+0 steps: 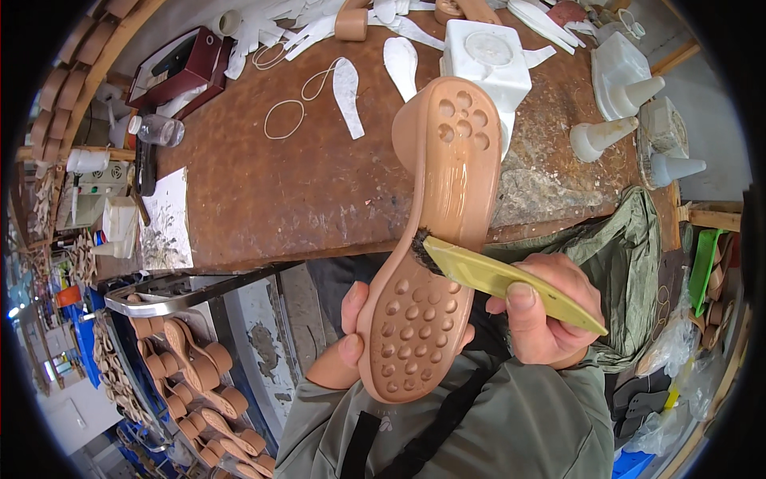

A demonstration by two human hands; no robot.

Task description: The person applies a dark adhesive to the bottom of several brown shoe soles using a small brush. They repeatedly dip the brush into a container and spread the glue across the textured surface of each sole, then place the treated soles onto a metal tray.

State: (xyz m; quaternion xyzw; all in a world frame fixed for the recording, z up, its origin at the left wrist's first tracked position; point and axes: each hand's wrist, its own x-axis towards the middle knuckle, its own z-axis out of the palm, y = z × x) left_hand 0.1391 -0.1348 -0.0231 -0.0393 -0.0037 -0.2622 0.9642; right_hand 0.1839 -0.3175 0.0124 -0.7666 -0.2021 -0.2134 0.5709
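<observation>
My left hand point(349, 348) grips a tan shoe sole point(455, 191) around its forefoot, with fingertips showing at both edges. The sole's hollowed side faces up, and its heel end points away from me over the table edge. Round dimples cover the forefoot and heel, and the smooth shank between them shines wet. In my right hand point(536, 334) is a flat brush point(495, 278) with a yellow-green handle, pinched between thumb and fingers. Its dark bristles touch the sole at the shank's left edge, just above the forefoot dimples.
A worn brown table point(239, 207) carries a white plastic container point(488, 56), white insole pieces point(346, 92), rubber bands point(284, 120), a clear bottle point(156, 130) and a dark red box point(179, 72). White cone-tipped bottles point(598, 137) stand right. Heeled soles point(195, 363) fill a rack at lower left.
</observation>
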